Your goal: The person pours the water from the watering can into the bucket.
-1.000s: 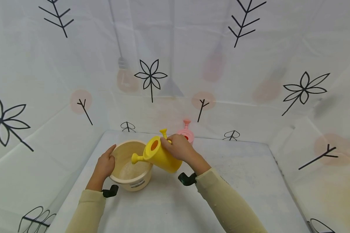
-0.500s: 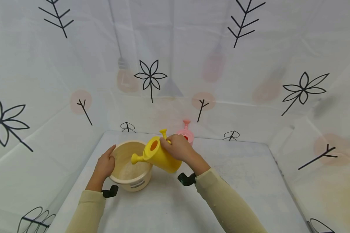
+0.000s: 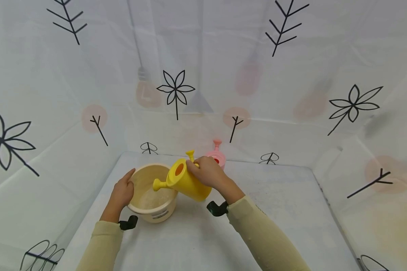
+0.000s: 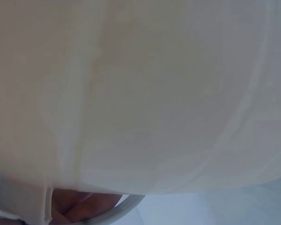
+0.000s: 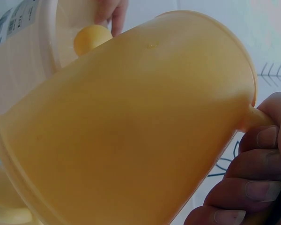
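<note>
My right hand grips the handle of a yellow watering can, tilted to the left. Its spout, tipped with a round sprinkler head, reaches over the mouth of a cream plastic bucket. Whether water flows cannot be made out. In the right wrist view, curled fingers wrap the handle beside the can's body. At the bucket's left rim, my left hand holds on, its index finger laid along the edge. The left wrist view is mostly filled by the bucket wall; fingers show beneath it.
A pink watering can stands at the back of the white table, partly behind my right hand. Another yellow sprinkler head rises behind the tilted can; what it belongs to is hidden. Patterned white cloth surrounds the table.
</note>
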`<action>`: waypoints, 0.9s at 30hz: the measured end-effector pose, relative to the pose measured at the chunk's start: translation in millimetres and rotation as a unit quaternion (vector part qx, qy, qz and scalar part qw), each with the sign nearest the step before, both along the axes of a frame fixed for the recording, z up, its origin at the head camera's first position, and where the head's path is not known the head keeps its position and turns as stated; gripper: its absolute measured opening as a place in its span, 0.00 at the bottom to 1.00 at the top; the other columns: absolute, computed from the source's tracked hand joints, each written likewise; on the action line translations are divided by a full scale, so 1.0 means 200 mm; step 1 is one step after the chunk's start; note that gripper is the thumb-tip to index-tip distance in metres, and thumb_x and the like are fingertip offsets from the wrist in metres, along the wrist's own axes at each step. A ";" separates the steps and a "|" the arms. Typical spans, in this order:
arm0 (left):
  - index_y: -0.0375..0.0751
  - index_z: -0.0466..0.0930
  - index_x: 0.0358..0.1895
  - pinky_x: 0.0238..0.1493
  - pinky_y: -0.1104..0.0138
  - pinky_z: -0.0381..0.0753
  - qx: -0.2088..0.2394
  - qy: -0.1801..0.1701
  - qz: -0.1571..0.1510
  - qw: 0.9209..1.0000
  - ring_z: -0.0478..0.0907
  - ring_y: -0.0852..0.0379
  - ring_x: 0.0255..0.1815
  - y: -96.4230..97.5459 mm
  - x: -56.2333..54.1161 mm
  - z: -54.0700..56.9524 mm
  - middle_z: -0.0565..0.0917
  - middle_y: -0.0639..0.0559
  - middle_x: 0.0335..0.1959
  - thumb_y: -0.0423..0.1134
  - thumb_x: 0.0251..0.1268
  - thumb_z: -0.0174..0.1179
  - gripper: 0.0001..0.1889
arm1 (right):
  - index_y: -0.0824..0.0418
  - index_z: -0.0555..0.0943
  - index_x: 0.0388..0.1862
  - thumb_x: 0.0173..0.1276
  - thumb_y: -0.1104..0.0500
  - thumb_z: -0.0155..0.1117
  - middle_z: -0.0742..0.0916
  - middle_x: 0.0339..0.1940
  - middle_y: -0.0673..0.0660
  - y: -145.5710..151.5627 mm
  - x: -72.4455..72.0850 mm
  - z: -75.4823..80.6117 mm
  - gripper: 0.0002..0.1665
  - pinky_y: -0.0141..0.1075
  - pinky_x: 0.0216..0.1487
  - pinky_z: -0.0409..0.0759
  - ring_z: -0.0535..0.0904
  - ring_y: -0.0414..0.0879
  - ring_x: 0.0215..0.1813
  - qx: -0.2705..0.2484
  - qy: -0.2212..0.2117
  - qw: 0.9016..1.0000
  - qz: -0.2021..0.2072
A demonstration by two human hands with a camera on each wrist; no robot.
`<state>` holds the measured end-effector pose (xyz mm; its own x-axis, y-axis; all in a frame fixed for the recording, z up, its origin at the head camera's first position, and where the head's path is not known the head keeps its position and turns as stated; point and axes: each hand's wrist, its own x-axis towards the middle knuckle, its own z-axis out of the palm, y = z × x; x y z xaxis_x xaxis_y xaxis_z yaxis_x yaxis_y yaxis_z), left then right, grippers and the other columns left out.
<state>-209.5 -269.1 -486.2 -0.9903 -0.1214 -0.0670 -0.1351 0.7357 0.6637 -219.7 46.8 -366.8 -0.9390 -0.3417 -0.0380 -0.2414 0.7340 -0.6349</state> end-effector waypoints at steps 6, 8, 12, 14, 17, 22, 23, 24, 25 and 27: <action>0.44 0.53 0.77 0.62 0.43 0.68 -0.001 0.000 0.000 1.000 0.68 0.33 0.65 0.00 0.00 -0.01 0.63 0.31 0.72 0.34 0.70 0.30 0.31 | 0.58 0.75 0.17 0.74 0.41 0.46 0.76 0.19 0.53 0.00 0.00 -0.01 0.30 0.33 0.28 0.71 0.74 0.46 0.26 0.003 0.002 1.000 0.001; 0.44 0.53 0.77 0.62 0.43 0.68 -0.003 0.001 0.000 1.000 0.68 0.33 0.65 0.00 0.00 -0.01 0.63 0.31 0.72 0.34 0.70 0.31 0.31 | 0.58 0.76 0.18 0.74 0.41 0.46 0.76 0.19 0.53 0.00 0.00 0.00 0.30 0.33 0.28 0.72 0.74 0.46 0.26 0.003 0.000 1.000 0.001; 0.44 0.53 0.77 0.63 0.43 0.67 -0.006 -0.001 -0.001 1.000 0.68 0.33 0.65 -0.01 0.00 -0.01 0.63 0.31 0.72 0.33 0.70 0.32 0.30 | 0.58 0.76 0.18 0.74 0.41 0.46 0.77 0.21 0.53 0.00 0.00 0.00 0.29 0.33 0.29 0.72 0.74 0.46 0.27 0.006 0.000 1.000 0.000; 0.44 0.53 0.77 0.63 0.43 0.67 -0.007 -0.002 -0.001 1.000 0.67 0.33 0.66 -0.01 0.00 -0.01 0.63 0.31 0.71 0.33 0.70 0.32 0.30 | 0.57 0.76 0.19 0.74 0.41 0.46 0.77 0.21 0.54 0.00 0.00 0.00 0.29 0.33 0.29 0.72 0.74 0.46 0.27 0.006 0.000 1.000 -0.001; 0.44 0.53 0.77 0.64 0.43 0.66 -0.008 -0.003 -0.002 1.000 0.67 0.33 0.66 -0.01 0.00 0.00 0.63 0.31 0.71 0.33 0.70 0.32 0.30 | 0.57 0.76 0.18 0.74 0.41 0.46 0.77 0.21 0.54 0.00 0.00 0.00 0.29 0.33 0.29 0.72 0.74 0.46 0.28 0.007 0.001 1.000 -0.001; 0.44 0.53 0.77 0.63 0.43 0.67 -0.010 -0.004 -0.003 1.000 0.68 0.33 0.65 -0.01 0.00 0.00 0.63 0.31 0.71 0.33 0.70 0.32 0.30 | 0.57 0.77 0.19 0.74 0.41 0.46 0.77 0.22 0.54 0.00 0.00 0.00 0.29 0.33 0.29 0.72 0.74 0.46 0.27 0.006 -0.001 1.000 0.001; 0.44 0.53 0.77 0.62 0.43 0.67 -0.010 -0.004 -0.003 1.000 0.68 0.33 0.65 -0.01 0.00 0.00 0.63 0.30 0.71 0.33 0.70 0.32 0.30 | 0.57 0.77 0.19 0.74 0.41 0.46 0.78 0.22 0.54 0.00 0.00 0.00 0.29 0.33 0.29 0.72 0.74 0.46 0.27 0.005 -0.002 1.000 0.001; 0.44 0.53 0.77 0.62 0.43 0.68 -0.010 -0.004 -0.003 1.000 0.69 0.33 0.64 -0.01 0.00 0.00 0.63 0.30 0.71 0.33 0.70 0.32 0.30 | 0.57 0.78 0.19 0.74 0.41 0.46 0.78 0.22 0.54 0.00 0.00 0.00 0.29 0.33 0.29 0.73 0.75 0.46 0.28 0.005 -0.003 1.000 0.001; 0.44 0.53 0.77 0.61 0.43 0.68 -0.010 -0.003 -0.003 1.000 0.69 0.33 0.63 -0.01 0.00 0.00 0.64 0.30 0.71 0.33 0.70 0.32 0.30 | 0.57 0.78 0.19 0.74 0.41 0.46 0.78 0.22 0.54 0.00 0.00 -0.01 0.29 0.33 0.29 0.73 0.75 0.46 0.28 0.005 -0.003 1.000 0.001; 0.44 0.53 0.77 0.60 0.43 0.69 -0.009 -0.002 -0.003 1.000 0.71 0.34 0.61 -0.01 0.00 0.00 0.64 0.30 0.71 0.33 0.70 0.32 0.30 | 0.57 0.78 0.20 0.74 0.41 0.46 0.78 0.22 0.54 -0.01 0.00 -0.01 0.29 0.33 0.30 0.73 0.75 0.46 0.28 0.006 -0.003 1.000 0.000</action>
<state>-208.6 -270.2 -485.8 -0.9908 -0.1165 -0.0683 -0.1328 0.7484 0.6499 -219.8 45.6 -368.1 -0.9385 -0.3419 -0.0487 -0.2375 0.7414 -0.6276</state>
